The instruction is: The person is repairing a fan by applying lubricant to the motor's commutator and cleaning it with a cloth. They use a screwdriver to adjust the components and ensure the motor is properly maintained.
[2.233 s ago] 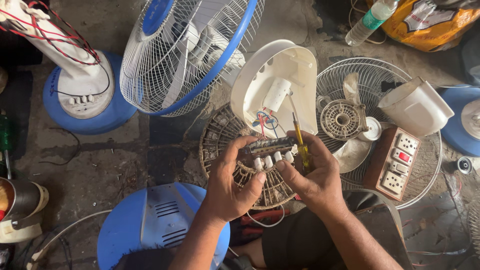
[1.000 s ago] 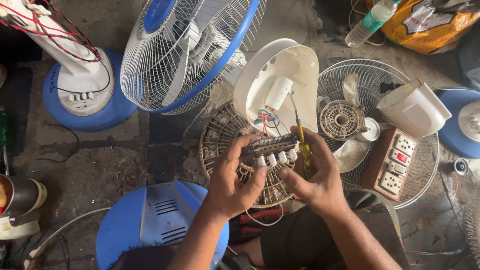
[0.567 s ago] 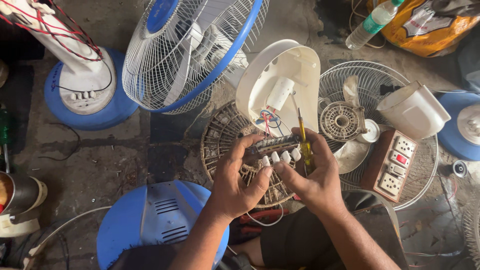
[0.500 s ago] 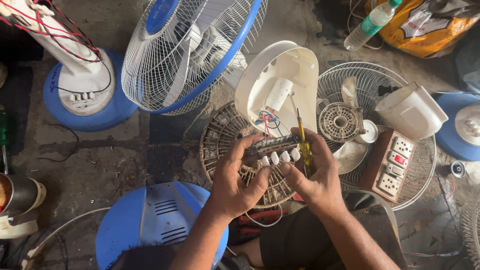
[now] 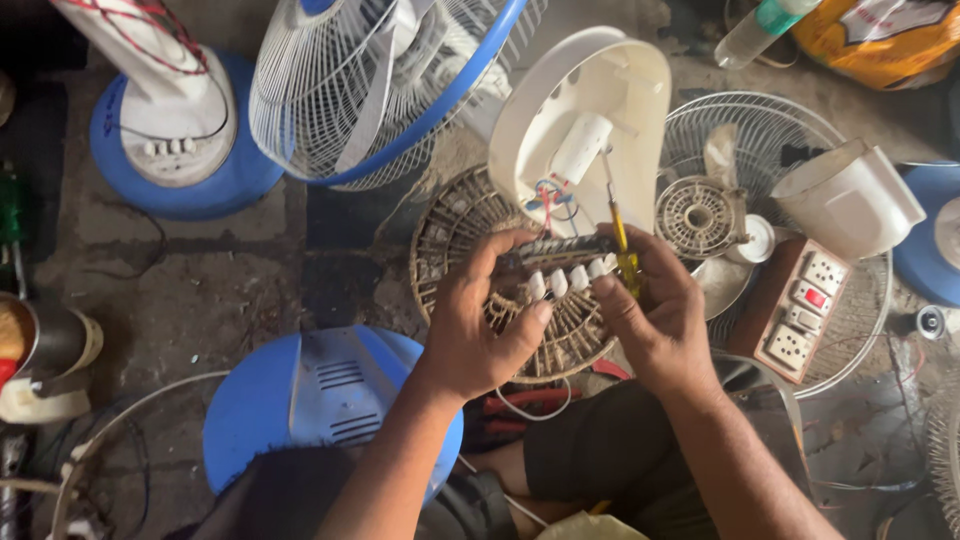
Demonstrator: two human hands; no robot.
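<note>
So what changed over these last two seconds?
Little. The screwdriver in the right hand shifted slightly, its tip edging toward the wires inside the white housing. The left hand kept gripping the switch block. Fans and socket board stayed put.

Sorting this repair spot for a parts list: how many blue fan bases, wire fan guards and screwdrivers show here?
Blue fan bases: 3, top left, bottom centre, right edge
Wire fan guards: 3, blue-rimmed, dirty one under the hands, white one at right
Screwdrivers: 1, yellow-handled, in the right hand
Total: 7
</note>
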